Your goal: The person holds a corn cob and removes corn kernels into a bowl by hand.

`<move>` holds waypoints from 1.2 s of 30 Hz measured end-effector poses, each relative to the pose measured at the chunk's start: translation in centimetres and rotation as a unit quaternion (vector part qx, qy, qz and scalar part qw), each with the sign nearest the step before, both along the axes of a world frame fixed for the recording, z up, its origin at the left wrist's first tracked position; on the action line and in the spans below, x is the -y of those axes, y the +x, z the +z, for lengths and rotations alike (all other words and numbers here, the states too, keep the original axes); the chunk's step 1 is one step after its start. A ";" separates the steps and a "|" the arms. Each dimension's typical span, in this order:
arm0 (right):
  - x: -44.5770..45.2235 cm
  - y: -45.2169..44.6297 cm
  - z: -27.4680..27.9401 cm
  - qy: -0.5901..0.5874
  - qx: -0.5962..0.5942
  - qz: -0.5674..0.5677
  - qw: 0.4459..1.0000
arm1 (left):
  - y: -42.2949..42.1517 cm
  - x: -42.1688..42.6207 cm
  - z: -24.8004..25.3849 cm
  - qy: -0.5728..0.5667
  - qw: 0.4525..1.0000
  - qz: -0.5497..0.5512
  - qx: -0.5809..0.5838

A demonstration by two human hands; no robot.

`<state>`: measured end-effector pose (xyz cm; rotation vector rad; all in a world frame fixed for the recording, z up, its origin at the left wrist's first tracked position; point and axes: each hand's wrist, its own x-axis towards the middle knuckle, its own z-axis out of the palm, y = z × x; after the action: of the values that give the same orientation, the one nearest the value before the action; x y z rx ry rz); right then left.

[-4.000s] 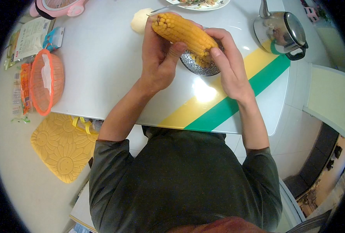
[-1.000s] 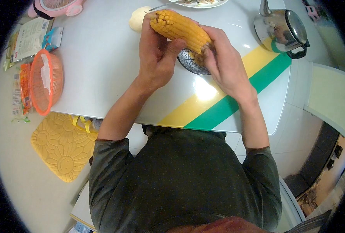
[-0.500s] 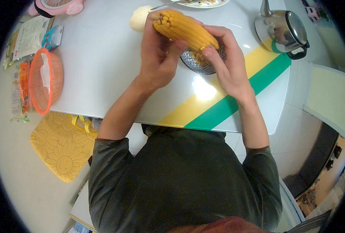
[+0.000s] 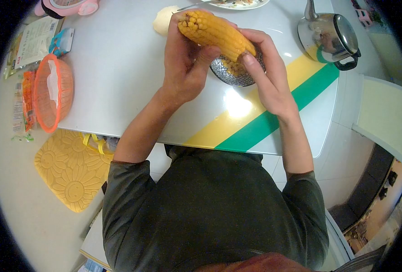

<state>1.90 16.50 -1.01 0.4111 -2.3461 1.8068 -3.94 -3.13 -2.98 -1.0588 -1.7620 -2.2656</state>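
Observation:
A yellow corn cob (image 4: 215, 34) is held between my two hands, slanting down to the right above the table. My left hand (image 4: 185, 65) is wrapped round its upper left end. Fingers of my right hand (image 4: 269, 68) close on the lower right end, the thumb pressed against the kernels there. Beneath the cob stands a small bowl (image 4: 232, 78) with a dark crackle pattern, partly hidden by the cob and my right hand. Loose yellow kernels (image 4: 234, 68) lie in it.
A metal kettle (image 4: 323, 36) stands at the right. A pale round item (image 4: 163, 20) and a plate of food (image 4: 244, 4) are at the far side. An orange basket (image 4: 65, 95) and several packages (image 4: 38, 41) lie left. The table's near edge (image 4: 173, 143) faces me.
The cob has rolled slightly in my hands, showing a different face of kernels. My right thumb has shifted a little on its lower end. The bowl stays in place.

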 end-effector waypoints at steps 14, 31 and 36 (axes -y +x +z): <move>-0.1 -0.1 -0.3 0.039 -0.042 -0.012 0.998 | 0.3 0.3 -0.3 0.001 0.999 -0.018 0.030; -0.2 -0.1 -0.5 0.063 -0.060 0.002 0.996 | 0.5 0.4 -0.4 -0.001 0.999 -0.016 0.037; -0.2 -0.1 -0.7 0.068 -0.066 -0.001 0.996 | 0.4 0.3 -0.4 0.001 0.999 -0.020 0.039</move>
<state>1.80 16.73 -1.66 0.5286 -2.3841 1.5724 -3.54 -3.47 -3.40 -1.0278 -1.7819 -2.3640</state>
